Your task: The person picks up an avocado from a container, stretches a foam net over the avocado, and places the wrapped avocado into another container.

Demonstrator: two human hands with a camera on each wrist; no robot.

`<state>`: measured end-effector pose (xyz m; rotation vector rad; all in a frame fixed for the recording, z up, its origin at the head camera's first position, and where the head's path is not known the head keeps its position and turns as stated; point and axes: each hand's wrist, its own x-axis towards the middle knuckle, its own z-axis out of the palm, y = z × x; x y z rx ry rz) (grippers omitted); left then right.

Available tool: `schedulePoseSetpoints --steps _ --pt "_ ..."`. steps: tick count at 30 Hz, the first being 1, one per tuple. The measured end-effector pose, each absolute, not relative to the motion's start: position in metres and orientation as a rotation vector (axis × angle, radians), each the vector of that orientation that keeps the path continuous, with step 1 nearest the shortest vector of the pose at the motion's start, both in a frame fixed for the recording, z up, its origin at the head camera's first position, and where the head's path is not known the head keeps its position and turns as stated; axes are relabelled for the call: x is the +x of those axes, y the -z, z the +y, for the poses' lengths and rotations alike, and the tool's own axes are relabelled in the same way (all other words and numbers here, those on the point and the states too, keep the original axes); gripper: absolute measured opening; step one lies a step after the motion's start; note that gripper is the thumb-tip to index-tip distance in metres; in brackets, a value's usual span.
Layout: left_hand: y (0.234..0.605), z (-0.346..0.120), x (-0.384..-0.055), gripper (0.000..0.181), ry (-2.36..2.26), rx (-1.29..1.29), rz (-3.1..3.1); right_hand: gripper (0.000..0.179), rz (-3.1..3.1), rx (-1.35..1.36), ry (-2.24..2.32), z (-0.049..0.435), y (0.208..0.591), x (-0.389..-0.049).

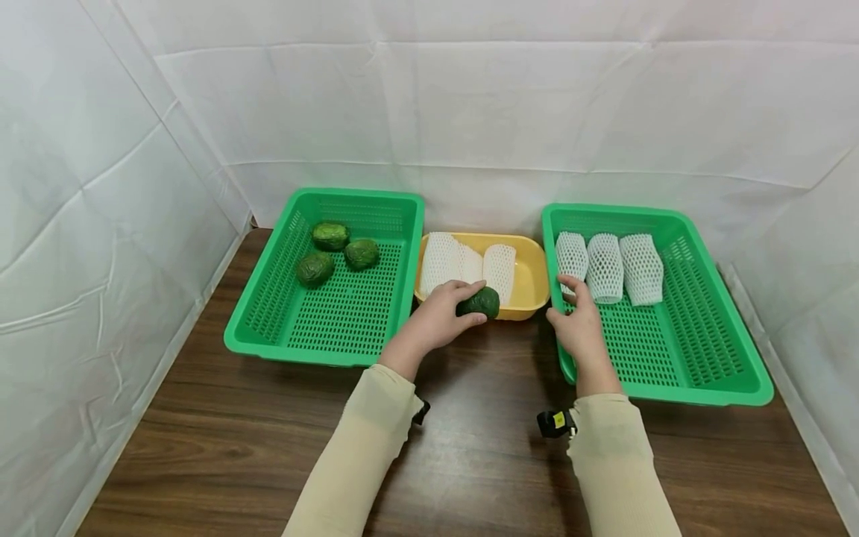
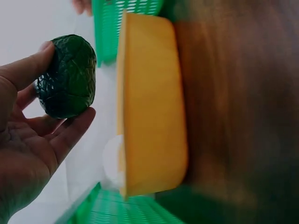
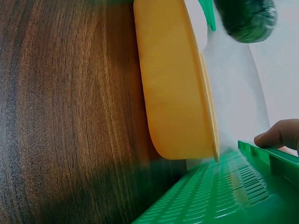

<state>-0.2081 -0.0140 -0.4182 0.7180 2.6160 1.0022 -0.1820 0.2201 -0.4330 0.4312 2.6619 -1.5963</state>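
Note:
My left hand (image 1: 439, 317) holds a dark green, film-wrapped avocado (image 1: 479, 302) between thumb and fingers, over the front edge of the yellow bin (image 1: 533, 302). In the left wrist view the avocado (image 2: 67, 77) shows its glossy, creased wrapping. White foam net sleeves (image 1: 439, 257) lie in the bin behind it. My right hand (image 1: 579, 324), its thumb and fingers apart and nothing between them, hovers at the left rim of the right green basket (image 1: 671, 391). Its fingertips overlap the nearest white foam net sleeve (image 1: 571, 253) there; the thumb (image 3: 275, 135) is by the rim.
Three more wrapped avocados (image 1: 329, 236) lie in the left green basket (image 1: 322, 358). Two further foam net sleeves (image 1: 605, 268) are in the right basket. All containers stand on a dark wooden table (image 1: 470, 447), with white cloth walls (image 1: 496, 112) behind and at both sides.

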Motion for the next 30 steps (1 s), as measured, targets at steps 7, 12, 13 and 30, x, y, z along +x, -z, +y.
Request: schedulePoseSetpoints --steps 7,12,13,30 --pt "0.434 -0.011 -0.203 0.057 -1.000 0.773 2.601 0.060 2.672 0.425 1.599 0.220 0.431 -0.182" --pt "0.443 -0.009 -0.199 0.056 -1.004 0.766 2.623 0.060 2.669 0.441 1.574 0.220 0.431 -0.181" --pt "0.444 -0.008 -0.199 0.057 -1.011 0.753 2.627 0.059 2.670 0.445 1.568 0.219 0.431 -0.182" --pt "0.480 -0.003 -0.192 0.055 -1.016 0.647 2.638 0.059 2.658 0.443 1.591 0.219 0.432 -0.182"
